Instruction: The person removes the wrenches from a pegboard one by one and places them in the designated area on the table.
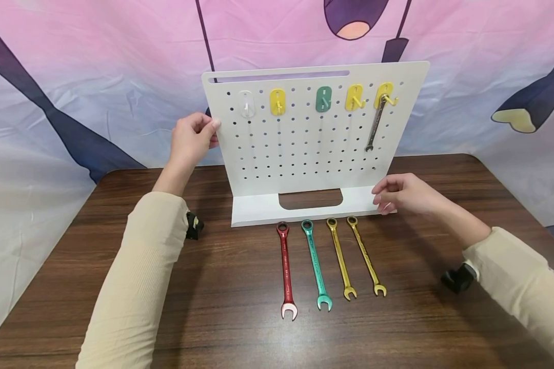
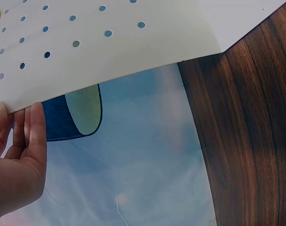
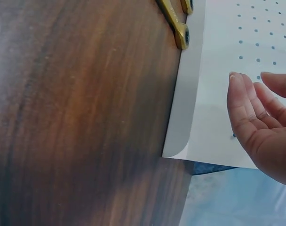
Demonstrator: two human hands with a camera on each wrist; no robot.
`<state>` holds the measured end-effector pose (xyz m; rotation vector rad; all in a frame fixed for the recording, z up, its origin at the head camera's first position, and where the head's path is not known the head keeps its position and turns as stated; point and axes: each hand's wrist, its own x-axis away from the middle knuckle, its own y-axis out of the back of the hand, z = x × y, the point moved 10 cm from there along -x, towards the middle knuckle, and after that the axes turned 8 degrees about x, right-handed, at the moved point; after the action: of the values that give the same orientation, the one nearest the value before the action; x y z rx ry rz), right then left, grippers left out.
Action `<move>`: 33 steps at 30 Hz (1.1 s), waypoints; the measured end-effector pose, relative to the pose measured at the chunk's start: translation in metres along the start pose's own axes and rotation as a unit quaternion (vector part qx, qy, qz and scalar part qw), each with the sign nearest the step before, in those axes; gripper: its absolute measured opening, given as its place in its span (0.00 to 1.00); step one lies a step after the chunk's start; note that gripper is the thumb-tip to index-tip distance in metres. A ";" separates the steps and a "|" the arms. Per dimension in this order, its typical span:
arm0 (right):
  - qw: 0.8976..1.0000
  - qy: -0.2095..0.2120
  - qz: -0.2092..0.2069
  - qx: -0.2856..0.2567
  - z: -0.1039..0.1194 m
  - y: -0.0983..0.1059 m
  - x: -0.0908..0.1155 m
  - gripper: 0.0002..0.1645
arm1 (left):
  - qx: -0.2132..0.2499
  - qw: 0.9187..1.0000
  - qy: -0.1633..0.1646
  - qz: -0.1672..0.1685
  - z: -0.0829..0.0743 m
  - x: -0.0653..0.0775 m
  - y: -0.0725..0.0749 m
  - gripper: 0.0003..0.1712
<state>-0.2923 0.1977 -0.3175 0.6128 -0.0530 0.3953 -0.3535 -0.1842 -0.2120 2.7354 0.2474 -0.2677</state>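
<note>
My left hand (image 1: 191, 136) pinches the left edge of a white pegboard (image 1: 300, 148) between thumb and fingers; the left wrist view shows the fingertips at that edge. Near the board's lower right corner my right hand (image 1: 403, 192) hovers with loosely bent fingers and nothing in them. A small dark wrench (image 1: 375, 125) hangs from the rightmost yellow hook (image 1: 388, 97). On the table in front of the board lie a red wrench (image 1: 285, 269), a green wrench (image 1: 317, 264) and two gold wrenches, the left one (image 1: 341, 259) beside the right one (image 1: 367, 255).
Along the board's top run more hooks: a white one (image 1: 246, 105), a yellow one (image 1: 278, 102), a green one (image 1: 323, 100) and another yellow one (image 1: 354, 97). The brown wooden table (image 1: 240, 328) ends at a patterned cloth (image 1: 97, 66) behind it.
</note>
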 end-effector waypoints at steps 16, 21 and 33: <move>0.999 0.011 -0.028 0.016 0.016 0.024 -0.007 0.16 | -0.006 1.000 -0.002 0.004 -0.001 0.001 -0.001 0.17; 0.999 -0.005 -0.050 0.012 0.020 0.034 -0.010 0.20 | -0.008 1.000 -0.001 0.003 -0.001 0.001 -0.001 0.17; 0.997 0.015 -0.079 -0.001 0.040 0.052 -0.016 0.19 | -0.004 1.000 0.000 0.003 0.000 0.001 0.000 0.17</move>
<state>-0.3241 0.2082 -0.2593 0.6045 0.0248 0.2506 -0.3530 -0.1839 -0.2123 2.7287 0.2403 -0.2646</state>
